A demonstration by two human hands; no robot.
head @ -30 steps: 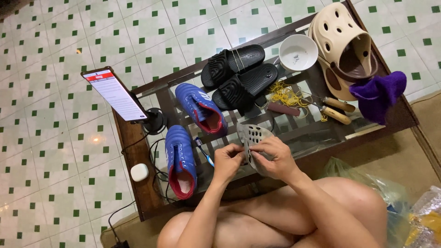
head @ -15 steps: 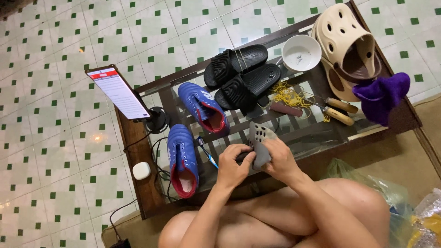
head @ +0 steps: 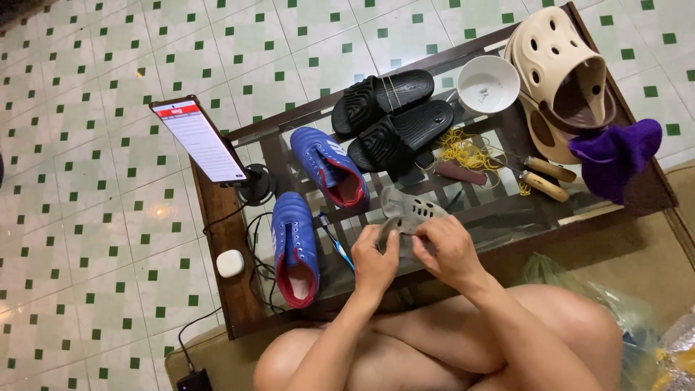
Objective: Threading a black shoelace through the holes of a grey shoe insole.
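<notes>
My left hand (head: 373, 259) and my right hand (head: 450, 246) both grip a grey perforated shoe insole (head: 410, 210) over the near edge of a low glass-topped table (head: 226, 235). The insole is bent, its heel end curled between my hands and its toe end pointing away from me. Just left of my hands lie two blue sports shoes with red linings, one near me (head: 294, 246) and one farther back (head: 330, 166). A blue-handled tool (head: 334, 239) lies between the near shoe and my left hand.
Two black slides (head: 394, 119), a white bowl (head: 488, 83), a beige clog (head: 563, 76), a purple cloth (head: 615, 156), yellow rubber bands (head: 463, 150) and wooden-handled tools (head: 544, 179) lie on the table. A phone on a stand (head: 199, 139) and a white earbud case (head: 230, 263) sit at the left.
My hands have bent and turned the insole, curling its heel end inward. The view has shifted slightly; nothing else on the table moved.
</notes>
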